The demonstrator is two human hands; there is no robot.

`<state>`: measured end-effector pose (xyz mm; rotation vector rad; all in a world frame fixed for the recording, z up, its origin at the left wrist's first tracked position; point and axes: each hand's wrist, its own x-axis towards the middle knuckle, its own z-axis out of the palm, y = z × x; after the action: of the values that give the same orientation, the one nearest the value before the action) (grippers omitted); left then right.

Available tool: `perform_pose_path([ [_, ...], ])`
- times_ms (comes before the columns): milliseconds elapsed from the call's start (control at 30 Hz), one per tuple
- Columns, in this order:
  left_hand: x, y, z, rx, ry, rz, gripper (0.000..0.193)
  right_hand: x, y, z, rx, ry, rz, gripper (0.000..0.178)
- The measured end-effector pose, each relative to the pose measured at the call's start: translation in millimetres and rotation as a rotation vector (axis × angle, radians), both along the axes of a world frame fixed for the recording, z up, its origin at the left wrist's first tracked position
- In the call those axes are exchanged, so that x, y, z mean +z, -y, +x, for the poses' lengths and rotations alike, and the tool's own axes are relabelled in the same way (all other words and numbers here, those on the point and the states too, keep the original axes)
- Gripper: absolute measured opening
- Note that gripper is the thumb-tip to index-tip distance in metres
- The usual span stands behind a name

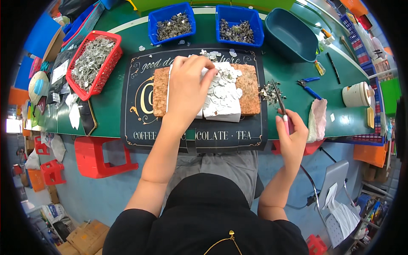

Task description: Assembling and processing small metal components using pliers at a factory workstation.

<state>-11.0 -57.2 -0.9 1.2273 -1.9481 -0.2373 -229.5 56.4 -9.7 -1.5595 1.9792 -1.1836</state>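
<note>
Two white blocks lie on a reddish-brown brick (250,91), and the right one carries a heap of small flat white pieces (223,91). My left hand (189,78) arches over the left block, which it partly hides. Its thumb and index finger come together at the heap's upper left edge; anything between them is too small to make out. To the right of the brick, my right hand (292,129) grips a pair of tweezers (279,98) with a pink handle. The tweezers' tips point away from me, over a small pile of metal parts (268,92).
A black printed mat (140,123) lies under the brick. Blue bins (153,32) of small metal parts stand behind it, beside a dark green basin (293,34). A red basket (111,42) of parts sits left. Blue-handled pliers (312,91), a cloth (317,119) and a white jar (356,94) lie right.
</note>
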Motion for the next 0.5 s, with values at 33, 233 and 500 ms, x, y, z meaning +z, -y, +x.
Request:
perform_pose_path([
  [33, 0.6, -2.4, 2.8, 0.005, -0.028, -0.024, 0.008, 3.3, -1.3, 6.8, 0.012, 0.144, -0.045, 0.019],
  [233, 0.9, -39.7, 2.0, -0.222, -0.907, 0.282, 0.009, 7.5, -7.1, 55.6, 0.281, 0.331, -0.048, 0.018],
  [500, -13.6, -67.2, -13.1, -0.185, -1.251, 0.06, 0.013, 3.1, -5.8, 96.4, 0.318, 0.277, -0.16, 0.012],
])
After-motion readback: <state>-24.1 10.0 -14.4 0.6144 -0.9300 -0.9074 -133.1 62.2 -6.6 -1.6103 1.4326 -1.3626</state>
